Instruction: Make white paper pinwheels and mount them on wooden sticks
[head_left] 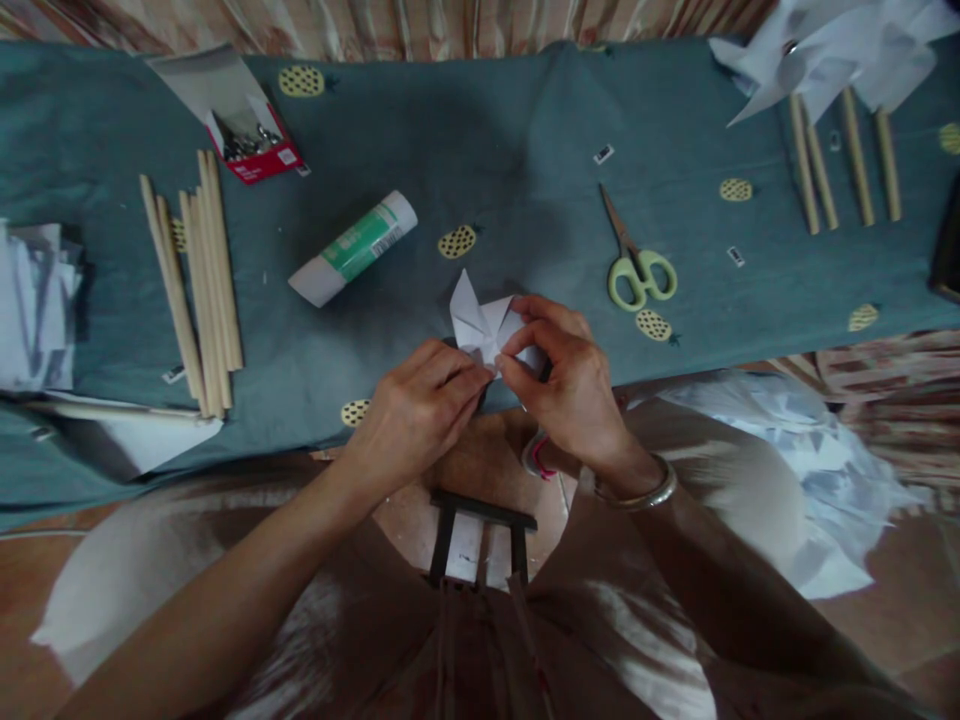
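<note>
A white paper pinwheel with folded blades is held between my two hands at the table's near edge. My left hand grips its lower left edge, thumb and fingers closed together. With thumb and index finger pinched near the centre, my right hand holds the paper from the right, its other fingers curled behind. Part of the pinwheel's right side is hidden by those fingers. Beyond it lies a glue stick with a green label, and scissors with green handles rest to the right.
Wooden sticks lie at left beside a stack of white paper. An open red box holds small metal pieces. Several finished pinwheels on sticks lie at far right. The patterned green tablecloth ends just before my lap.
</note>
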